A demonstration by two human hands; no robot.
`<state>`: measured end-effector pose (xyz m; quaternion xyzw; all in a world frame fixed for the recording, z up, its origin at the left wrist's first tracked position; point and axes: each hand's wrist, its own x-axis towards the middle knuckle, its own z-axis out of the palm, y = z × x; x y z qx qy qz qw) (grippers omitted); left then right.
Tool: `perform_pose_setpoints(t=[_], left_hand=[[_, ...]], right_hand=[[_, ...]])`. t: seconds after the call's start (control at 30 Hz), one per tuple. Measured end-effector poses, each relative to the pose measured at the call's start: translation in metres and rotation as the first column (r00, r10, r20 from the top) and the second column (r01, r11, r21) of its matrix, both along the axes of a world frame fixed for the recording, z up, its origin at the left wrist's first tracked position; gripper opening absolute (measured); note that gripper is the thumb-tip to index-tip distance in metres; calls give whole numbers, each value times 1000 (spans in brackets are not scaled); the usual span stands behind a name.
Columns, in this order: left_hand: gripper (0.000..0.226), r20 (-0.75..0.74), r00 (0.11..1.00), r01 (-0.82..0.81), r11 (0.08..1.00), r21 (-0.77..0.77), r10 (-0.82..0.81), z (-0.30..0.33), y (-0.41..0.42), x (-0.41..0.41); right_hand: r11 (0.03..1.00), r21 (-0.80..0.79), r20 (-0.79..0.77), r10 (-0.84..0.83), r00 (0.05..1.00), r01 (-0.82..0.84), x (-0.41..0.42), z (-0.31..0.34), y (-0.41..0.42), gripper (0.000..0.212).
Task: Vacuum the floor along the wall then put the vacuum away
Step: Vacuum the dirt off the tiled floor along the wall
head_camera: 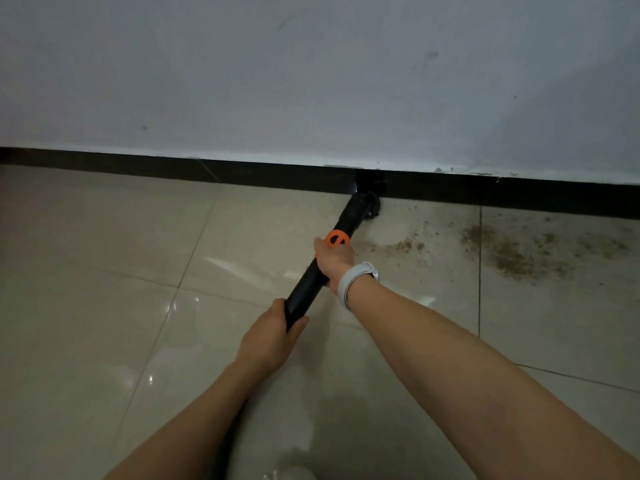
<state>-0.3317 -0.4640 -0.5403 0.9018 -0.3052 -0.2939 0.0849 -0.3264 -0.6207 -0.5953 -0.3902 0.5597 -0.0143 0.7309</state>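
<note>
While both hands, the left hand (273, 336) low and the right hand (334, 261) higher, grip the vacuum tube (311, 282), its nozzle (369, 204) sits at the baseboard (173, 169), with brown dirt (509, 251) to its right unswept and the vacuum not yet put away.

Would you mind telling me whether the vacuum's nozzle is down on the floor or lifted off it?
Down: the nozzle meets the floor right at the black baseboard, with the wand slanting down to it.
</note>
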Motion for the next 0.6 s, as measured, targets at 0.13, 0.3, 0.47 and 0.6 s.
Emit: perform_pose_setpoints(t=[0.13,0.3,0.47,0.6], left_hand=[[39,95,995,-35,996,-83,43,-19,13,10],[38,156,969,-163,972,-168,189,-31,41,32],[30,112,920,-346,911,-225,377,-40,64,72],[31,10,928,-358,902,-243,371,-47,68,89]], right_hand=[[999,-32,4,5,1000,-5,18,-9,7,65],[999,27,121,39,992,-43,48,-3,40,56],[960,265,326,2,945,-93,94,17,71,15],[973,210,265,40,963,-99,115,23,77,24]])
